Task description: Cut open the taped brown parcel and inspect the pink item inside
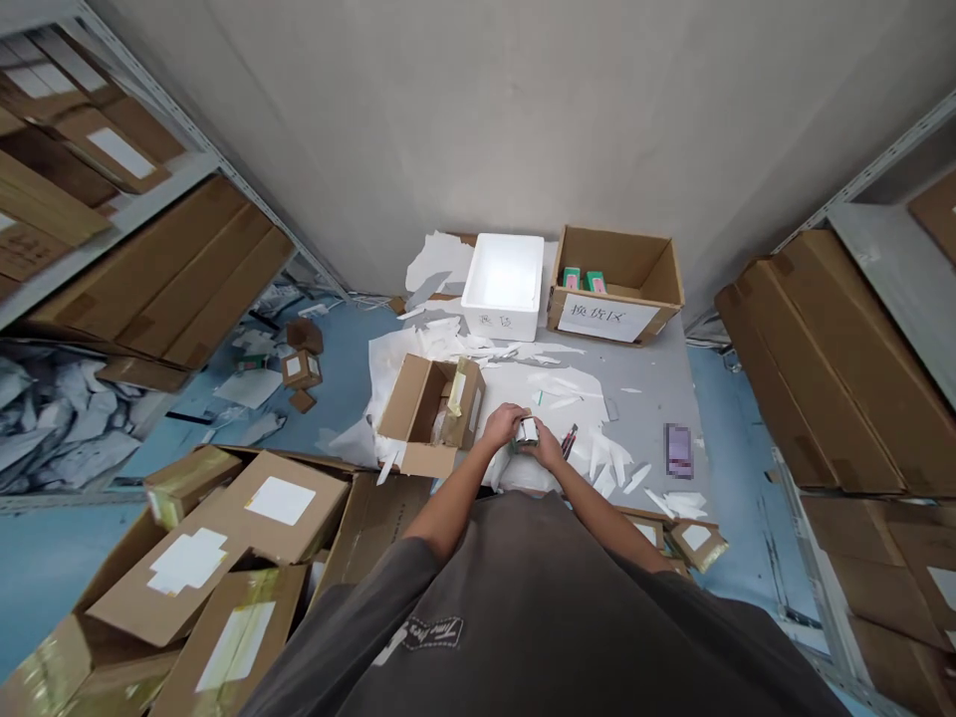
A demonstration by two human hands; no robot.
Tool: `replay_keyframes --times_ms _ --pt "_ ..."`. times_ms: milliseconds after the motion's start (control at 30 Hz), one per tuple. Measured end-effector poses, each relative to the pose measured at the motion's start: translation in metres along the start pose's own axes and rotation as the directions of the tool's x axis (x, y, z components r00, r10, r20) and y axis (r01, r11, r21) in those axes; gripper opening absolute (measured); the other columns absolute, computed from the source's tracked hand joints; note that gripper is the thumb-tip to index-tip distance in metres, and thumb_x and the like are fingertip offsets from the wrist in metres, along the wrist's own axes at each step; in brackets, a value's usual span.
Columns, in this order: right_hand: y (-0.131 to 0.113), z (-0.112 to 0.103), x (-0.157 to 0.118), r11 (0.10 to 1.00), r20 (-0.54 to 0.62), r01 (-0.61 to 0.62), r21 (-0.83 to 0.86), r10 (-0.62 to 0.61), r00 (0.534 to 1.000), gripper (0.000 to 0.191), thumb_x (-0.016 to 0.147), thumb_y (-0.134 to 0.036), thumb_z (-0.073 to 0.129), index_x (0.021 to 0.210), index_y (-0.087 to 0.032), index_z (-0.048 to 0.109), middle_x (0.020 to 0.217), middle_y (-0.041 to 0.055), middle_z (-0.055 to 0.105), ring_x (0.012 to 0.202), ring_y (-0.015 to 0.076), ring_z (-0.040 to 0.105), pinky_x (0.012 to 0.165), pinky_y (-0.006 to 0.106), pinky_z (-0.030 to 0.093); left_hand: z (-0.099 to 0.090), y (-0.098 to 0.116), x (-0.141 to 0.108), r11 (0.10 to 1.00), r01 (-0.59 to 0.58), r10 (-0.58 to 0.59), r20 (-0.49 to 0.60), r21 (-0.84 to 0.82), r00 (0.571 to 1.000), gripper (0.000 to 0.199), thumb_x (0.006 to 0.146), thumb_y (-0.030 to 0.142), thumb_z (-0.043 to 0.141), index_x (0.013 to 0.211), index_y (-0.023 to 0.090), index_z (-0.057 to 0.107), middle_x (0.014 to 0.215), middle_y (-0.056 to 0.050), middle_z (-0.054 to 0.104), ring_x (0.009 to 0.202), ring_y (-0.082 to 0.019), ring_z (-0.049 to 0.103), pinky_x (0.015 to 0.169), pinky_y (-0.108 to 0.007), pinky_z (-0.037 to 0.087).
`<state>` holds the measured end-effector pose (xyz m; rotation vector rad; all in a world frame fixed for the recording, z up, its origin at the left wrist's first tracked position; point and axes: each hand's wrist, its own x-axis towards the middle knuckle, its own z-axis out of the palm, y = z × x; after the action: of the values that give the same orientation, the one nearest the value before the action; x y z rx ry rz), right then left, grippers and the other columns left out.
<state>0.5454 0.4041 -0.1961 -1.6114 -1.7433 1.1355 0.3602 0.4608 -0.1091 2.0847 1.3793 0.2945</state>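
Note:
My left hand (pixel 503 425) and my right hand (pixel 546 446) meet over the front of the table. Between them they hold a small box (pixel 527 430) with a white top and darker sides; its print is too small to read. The fingers of both hands are closed around it. An open cardboard box (pixel 467 413), its flaps folded out, stands just left of my left hand. Right of my right hand lie some pens or slim tools (pixel 569 440) with dark and red parts.
A white foam box (pixel 503 324) and a cardboard carton (pixel 616 334) holding green boxes (pixel 596 282) stand at the back. Paper scraps (pixel 610 458) litter the table (pixel 657 383). A blurred purple item (pixel 679 451) lies right. Cartons (pixel 295 538) fill the left front; shelves flank both sides.

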Motion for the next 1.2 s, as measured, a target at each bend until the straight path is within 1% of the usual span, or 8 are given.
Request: replay_keyframes --times_ms 100,267,467,633,767,900,1033,1200 --pt "-0.005 -0.004 0.0 0.989 -0.005 -0.093 0.118 0.094 0.996 0.096 0.072 -0.026 0.08 0.162 -0.025 0.048 0.154 0.0156 0.063 0.138 0.0355 0.064 0.116 0.052 0.051 0.01 -0.011 -0.008 0.987 -0.018 0.038 0.122 -0.16 0.992 0.068 0.087 0.011 0.06 0.154 0.024 0.066 0.15 -0.009 0.07 0.141 -0.026 0.063 0.125 -0.044 0.047" --pt "-0.018 -0.011 0.005 0.979 -0.068 -0.156 0.13 0.166 0.984 0.08 0.078 -0.033 0.074 0.156 -0.024 0.055 0.151 0.0161 0.063 0.119 0.0321 0.072 0.107 0.049 0.058 0.023 -0.028 -0.015 0.963 -0.011 0.073 0.219 -0.269 0.973 0.091 0.078 0.019 0.076 0.165 0.022 0.051 0.172 -0.014 0.049 0.164 -0.032 0.038 0.133 -0.05 0.037" --pt "-0.04 -0.025 0.02 0.993 -0.085 -0.09 -0.072 0.084 0.993 0.072 0.074 -0.027 0.075 0.145 -0.024 0.062 0.133 0.0132 0.071 0.115 0.0333 0.071 0.107 0.049 0.056 0.028 -0.033 -0.013 0.955 -0.007 0.081 0.238 -0.297 0.968 0.087 0.081 0.023 0.08 0.163 0.018 0.052 0.172 -0.015 0.048 0.165 -0.033 0.037 0.135 -0.049 0.034" --pt "-0.031 -0.035 0.016 0.988 -0.073 -0.14 0.068 0.145 0.987 0.057 0.087 -0.025 0.06 0.143 -0.026 0.061 0.115 0.007 0.077 0.102 0.0278 0.074 0.101 0.044 0.058 0.032 -0.028 -0.01 0.932 0.021 0.043 0.169 -0.361 0.985 0.071 0.088 0.033 0.078 0.155 0.018 0.059 0.162 -0.014 0.058 0.154 -0.03 0.051 0.131 -0.046 0.039" --pt "-0.018 -0.037 0.004 0.985 -0.057 -0.14 0.099 0.146 0.988 0.052 0.087 -0.022 0.055 0.138 -0.025 0.067 0.119 0.007 0.078 0.094 0.0242 0.074 0.101 0.044 0.059 0.034 -0.023 -0.008 0.93 0.05 0.0 0.135 -0.365 0.991 0.055 0.094 0.026 0.063 0.148 0.017 0.066 0.155 -0.012 0.065 0.144 -0.027 0.059 0.128 -0.043 0.043" --pt "-0.013 -0.025 -0.007 0.981 -0.009 -0.134 0.142 0.137 0.991 0.059 0.082 -0.02 0.055 0.139 -0.023 0.068 0.125 0.0077 0.078 0.103 0.0253 0.075 0.105 0.046 0.06 0.03 -0.022 -0.007 0.939 0.039 0.015 0.152 -0.342 0.988 0.047 0.099 0.028 0.051 0.139 0.017 0.073 0.143 -0.011 0.073 0.135 -0.027 0.065 0.122 -0.042 0.049" --pt "-0.012 -0.02 -0.014 0.983 0.018 -0.14 0.123 0.139 0.99 0.073 0.082 -0.018 0.054 0.155 -0.024 0.058 0.14 0.008 0.073 0.118 0.0259 0.074 0.108 0.046 0.059 0.03 -0.021 -0.006 0.95 0.02 0.02 0.123 -0.311 0.992 0.045 0.098 0.039 0.059 0.133 0.017 0.076 0.138 -0.013 0.075 0.13 -0.029 0.068 0.119 -0.043 0.051" --pt "-0.015 -0.029 -0.017 0.998 0.166 -0.04 -0.047 0.047 0.985 0.103 0.075 -0.015 0.067 0.173 -0.019 0.034 0.169 0.0184 0.048 0.152 0.0341 0.051 0.122 0.048 0.047 0.036 -0.02 0.002 0.949 0.059 -0.017 0.138 -0.31 0.99 0.044 0.099 0.039 0.056 0.133 0.018 0.076 0.141 -0.013 0.075 0.133 -0.031 0.067 0.12 -0.046 0.05"
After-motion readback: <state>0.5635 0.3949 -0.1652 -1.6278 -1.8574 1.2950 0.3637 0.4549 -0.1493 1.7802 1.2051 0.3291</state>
